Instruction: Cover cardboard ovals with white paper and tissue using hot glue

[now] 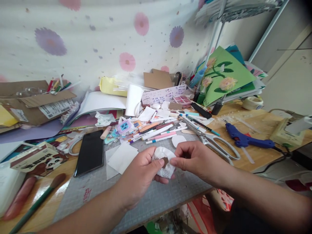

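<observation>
My left hand [136, 177] is closed on a roundish white piece of crinkled, textured paper [162, 152], its thumb across the front. A small brown scrap [166, 161], like cardboard, lies on the middle of that paper beside the thumb tip. My right hand [197, 157] has its thumb and bent fingers pinched at the paper's right edge; whether they also touch the brown scrap I cannot tell. Both hands are above a grey cutting mat [97, 191]. Just behind them lie a white paper disc [178, 140] and white paper squares [123, 158].
Scissors [212, 143] and a blue glue gun [246, 139] lie to the right. A black phone [89, 152] and a brush [41, 200] are on the left. Several markers [156, 132] are heaped behind the hands. A cardboard box [41, 109] stands far left.
</observation>
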The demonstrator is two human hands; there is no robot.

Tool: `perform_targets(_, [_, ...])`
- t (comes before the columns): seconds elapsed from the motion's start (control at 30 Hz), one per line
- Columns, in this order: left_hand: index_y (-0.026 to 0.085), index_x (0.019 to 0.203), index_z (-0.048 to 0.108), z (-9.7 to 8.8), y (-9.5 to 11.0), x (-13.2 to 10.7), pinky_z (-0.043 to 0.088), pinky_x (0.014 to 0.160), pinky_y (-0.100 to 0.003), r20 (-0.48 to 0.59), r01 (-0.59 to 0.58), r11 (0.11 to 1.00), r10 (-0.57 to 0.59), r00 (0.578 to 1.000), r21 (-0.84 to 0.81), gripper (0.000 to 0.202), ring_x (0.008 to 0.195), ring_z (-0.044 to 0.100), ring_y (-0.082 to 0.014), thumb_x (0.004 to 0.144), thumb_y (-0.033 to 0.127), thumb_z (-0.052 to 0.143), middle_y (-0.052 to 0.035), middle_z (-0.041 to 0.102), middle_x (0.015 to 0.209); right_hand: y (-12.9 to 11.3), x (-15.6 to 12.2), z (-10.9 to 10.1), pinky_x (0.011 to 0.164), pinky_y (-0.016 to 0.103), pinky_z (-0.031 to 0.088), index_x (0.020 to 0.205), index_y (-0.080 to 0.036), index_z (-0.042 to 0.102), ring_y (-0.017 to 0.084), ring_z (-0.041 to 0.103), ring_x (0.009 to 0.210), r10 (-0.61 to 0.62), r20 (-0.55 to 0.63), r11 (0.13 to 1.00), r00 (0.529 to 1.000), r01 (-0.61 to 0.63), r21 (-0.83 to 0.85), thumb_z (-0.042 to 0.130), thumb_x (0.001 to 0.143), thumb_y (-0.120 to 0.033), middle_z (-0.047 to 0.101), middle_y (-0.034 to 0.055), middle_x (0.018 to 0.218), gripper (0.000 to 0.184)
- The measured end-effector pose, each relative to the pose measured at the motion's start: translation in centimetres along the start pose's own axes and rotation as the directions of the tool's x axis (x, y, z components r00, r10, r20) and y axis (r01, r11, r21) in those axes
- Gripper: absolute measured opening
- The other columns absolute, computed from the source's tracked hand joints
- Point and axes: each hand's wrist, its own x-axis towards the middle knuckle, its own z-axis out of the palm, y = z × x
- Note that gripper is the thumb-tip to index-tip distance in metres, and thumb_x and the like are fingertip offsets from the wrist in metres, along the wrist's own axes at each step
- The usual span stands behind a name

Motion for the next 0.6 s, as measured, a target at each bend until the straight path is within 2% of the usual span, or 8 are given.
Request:
perform_targets(0.13, [0.014, 0.091, 0.057, -0.1, -0.2, -0.2, 0.05, 0.068, -0.03, 0.036, -0.031, 0.998, 0.033, 0.999, -0.057, 0.015, 0.077, 0.063, -0.0176, 0.082, 0.026, 0.056, -0.0042, 0.063, 0.084, 0.1, 0.4, 0.6, 0.052, 0.025, 0.035, 0.06, -0.02, 0.052, 0.014, 0.053, 0.055, 0.021, 0.008, 0.994, 1.0, -0.022, 0.106, 0.067, 0.07, -0.028, 0.062, -0.0007, 0.056, 0.02])
perform_targets(0.2, [0.015, 0.089, 0.056, -0.1, -0.3, -0.2, 0.05, 0.067, -0.032, 0.02, -0.04, 0.996, 0.041, 0.999, -0.081, 0.016, 0.076, 0.063, -0.0184, 0.083, 0.03, 0.055, -0.0038, 0.062, 0.082, -0.2, 0.5, 0.8, 0.052, 0.025, 0.036, 0.059, -0.02, 0.05, 0.014, 0.056, 0.055, 0.03, 0.029, 0.987, 0.999, -0.035, 0.157, 0.068, 0.07, -0.029, 0.063, -0.0008, 0.055, 0.024])
perform_targets(0.33, [0.015, 0.083, 0.053, 0.0, -0.3, 0.0, 0.049, 0.06, -0.028, -0.06, -0.039, 0.998, 0.036, 0.998, -0.052, 0.016, 0.063, 0.063, -0.0162, 0.087, 0.03, 0.05, -0.0014, 0.062, 0.068, -0.5, 0.4, 0.5, 0.054, 0.025, 0.037, 0.064, -0.018, 0.054, 0.013, 0.055, 0.055, 0.001, 0.132, 0.973, 0.991, -0.031, 0.23, 0.07, 0.071, -0.04, 0.063, -0.0011, 0.057, 0.027])
perform_targets(0.47, [0.016, 0.082, 0.052, 0.0, -0.2, 0.0, 0.048, 0.058, -0.028, -0.065, -0.028, 0.999, 0.025, 0.998, -0.04, 0.013, 0.065, 0.065, -0.018, 0.087, 0.027, 0.047, -0.0041, 0.065, 0.074, -0.3, 0.4, -0.2, 0.055, 0.026, 0.039, 0.068, -0.016, 0.058, 0.012, 0.051, 0.055, -0.026, 0.174, 0.946, 0.984, -0.032, 0.324, 0.056, 0.081, -0.05, 0.057, -0.0001, 0.06, 0.037])
perform_targets(0.6, [0.016, 0.086, 0.053, -0.1, -0.3, -0.1, 0.047, 0.061, -0.028, -0.037, -0.031, 0.999, 0.03, 0.999, -0.026, 0.01, 0.066, 0.063, -0.0171, 0.085, 0.025, 0.05, -0.0038, 0.065, 0.074, -0.1, 0.6, -0.1, 0.053, 0.024, 0.037, 0.07, -0.016, 0.057, 0.011, 0.046, 0.053, -0.011, 0.116, 0.982, 0.993, -0.011, 0.187, 0.061, 0.078, -0.039, 0.054, -0.0026, 0.057, 0.025])
